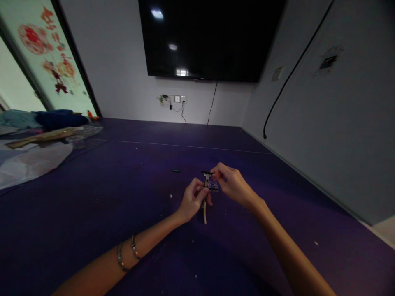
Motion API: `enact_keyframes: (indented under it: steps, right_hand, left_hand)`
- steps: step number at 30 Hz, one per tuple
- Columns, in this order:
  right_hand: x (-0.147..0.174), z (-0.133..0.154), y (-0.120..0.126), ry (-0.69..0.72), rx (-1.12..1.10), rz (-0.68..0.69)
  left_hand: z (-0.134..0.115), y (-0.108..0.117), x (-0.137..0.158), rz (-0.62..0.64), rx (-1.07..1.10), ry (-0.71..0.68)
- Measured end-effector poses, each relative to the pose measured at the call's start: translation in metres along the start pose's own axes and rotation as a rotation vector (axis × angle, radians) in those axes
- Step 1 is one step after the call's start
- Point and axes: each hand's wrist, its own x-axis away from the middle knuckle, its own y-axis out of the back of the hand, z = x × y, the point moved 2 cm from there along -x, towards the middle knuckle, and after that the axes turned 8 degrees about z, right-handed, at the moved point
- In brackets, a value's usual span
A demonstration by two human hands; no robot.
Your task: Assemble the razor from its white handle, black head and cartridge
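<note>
My left hand (194, 199) is closed around the middle of a small T-shaped piece (207, 177) with a silvery neck and a dark bar across its top. Below that grip hangs a pale, slightly curved strip (205, 214). Against the neck's right side sits a small dark block with light markings (213, 186); its kind is too small to make out. Thumb and fingers of my right hand (230, 179) pinch together at the right end of the dark bar. What lies between those fingertips is hidden. A short dark green stick (176, 170) lies on the purple surface beyond my left hand.
The purple surface (123, 172) carries small white scraps. Plastic bags (37, 162), a brown flat piece (46, 137) and blue cloth (61, 119) lie at the left. A television (210, 41) hangs over wall sockets (177, 98). A black cable (290, 78) runs down the right wall.
</note>
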Motion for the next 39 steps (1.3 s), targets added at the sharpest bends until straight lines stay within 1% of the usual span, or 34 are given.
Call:
enact_keyframes:
  steps: [9, 14, 21, 25, 28, 32, 33, 35, 37, 39]
  right_hand:
    - [0.001, 0.001, 0.001, 0.017, -0.005, -0.002]
    - [0.001, -0.002, 0.0, 0.014, -0.005, -0.014]
    - [-0.001, -0.009, -0.005, 0.009, 0.004, -0.037]
    - [-0.002, -0.013, -0.006, -0.02, -0.001, -0.047]
    - [-0.002, -0.017, -0.004, -0.025, -0.025, -0.073]
    - [-0.002, -0.025, 0.002, -0.094, 0.041, -0.134]
    - [-0.002, -0.026, 0.002, -0.118, 0.073, -0.117]
    - [-0.001, -0.027, -0.002, -0.162, 0.134, -0.029]
    - [0.001, -0.024, -0.013, -0.193, 0.178, 0.074]
    - [0.003, -0.018, -0.028, -0.213, 0.223, 0.124]
  left_hand:
    - [0.0, 0.0, -0.001, -0.01, -0.014, -0.009]
    - [0.001, 0.0, -0.002, -0.026, 0.002, 0.009]
    - [0.0, 0.003, -0.005, -0.008, 0.054, 0.017]
    - [0.001, 0.007, -0.008, -0.039, 0.084, 0.053]
    - [0.002, 0.011, -0.012, -0.075, 0.079, 0.105]
    - [0.003, 0.022, -0.018, -0.145, 0.06, 0.144]
    - [0.002, 0.025, -0.021, -0.164, 0.052, 0.144]
    - [0.001, 0.032, -0.025, -0.203, 0.032, 0.142]
    - [0.0, 0.039, -0.028, -0.239, 0.006, 0.147]
    - [-0.001, 0.044, -0.03, -0.277, -0.036, 0.156]
